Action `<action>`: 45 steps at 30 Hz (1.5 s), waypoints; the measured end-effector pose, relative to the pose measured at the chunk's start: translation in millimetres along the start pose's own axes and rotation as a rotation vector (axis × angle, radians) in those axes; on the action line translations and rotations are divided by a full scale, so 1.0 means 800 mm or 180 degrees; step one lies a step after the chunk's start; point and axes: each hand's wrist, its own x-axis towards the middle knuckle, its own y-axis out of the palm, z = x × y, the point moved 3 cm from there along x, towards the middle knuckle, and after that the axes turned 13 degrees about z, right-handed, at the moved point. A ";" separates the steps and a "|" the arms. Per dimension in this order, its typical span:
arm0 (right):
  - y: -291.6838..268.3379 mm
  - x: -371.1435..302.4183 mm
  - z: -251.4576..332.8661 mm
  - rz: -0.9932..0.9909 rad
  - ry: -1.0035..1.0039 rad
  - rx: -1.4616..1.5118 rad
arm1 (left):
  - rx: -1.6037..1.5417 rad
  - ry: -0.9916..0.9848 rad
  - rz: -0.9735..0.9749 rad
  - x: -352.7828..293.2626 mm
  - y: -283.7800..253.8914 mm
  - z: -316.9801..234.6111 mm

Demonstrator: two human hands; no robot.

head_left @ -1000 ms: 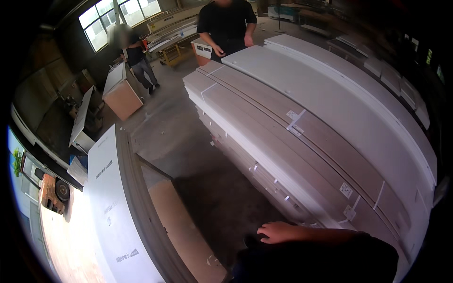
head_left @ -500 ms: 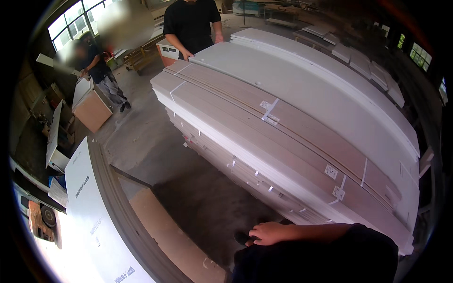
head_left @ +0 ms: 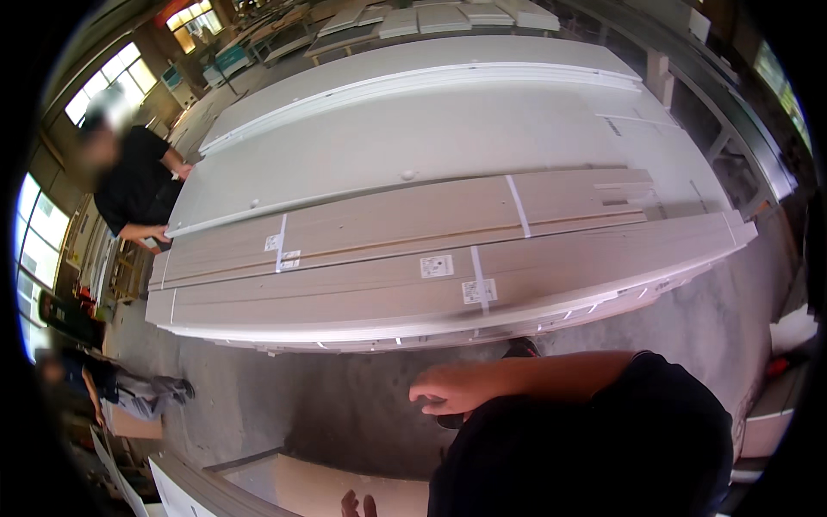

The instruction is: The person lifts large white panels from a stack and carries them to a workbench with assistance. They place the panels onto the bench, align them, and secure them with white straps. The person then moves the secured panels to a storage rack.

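While you stood on the grey floor, only the fingertips of your left hand showed at the bottom edge, so I could not tell if it was open or closed. Your right hand hung in front of your black shirt with its fingers loosely open, holding nothing. Just past it lay the stack of long boards, tied with white straps. White paper labels sat near its front edge. At the far left corner of the stack, another person in black touched the boards.
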 end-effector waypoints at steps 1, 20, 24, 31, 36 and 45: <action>-0.050 -0.040 0.021 -0.0134 0.0170 0.0172 | 0.0023 0.0103 0.0387 0.014 0.018 -0.020; -0.459 -0.514 -0.371 -0.1168 0.3489 -0.0906 | 0.0757 0.1570 0.1007 0.064 0.240 -0.335; -0.474 -0.501 -0.363 -0.0950 0.3321 -0.1473 | 0.0312 0.0822 0.0935 0.049 0.254 -0.335; -0.469 -0.500 -0.370 -0.1090 0.2453 -0.2075 | 0.0030 0.0157 0.1022 0.056 0.267 -0.361; -0.471 -0.501 -0.360 -0.1220 0.2356 -0.2086 | 0.0352 0.0283 0.1010 0.065 0.267 -0.378; -0.507 -0.469 -0.403 -0.1639 0.2160 -0.2401 | 0.0158 0.0032 0.1032 0.042 0.254 -0.389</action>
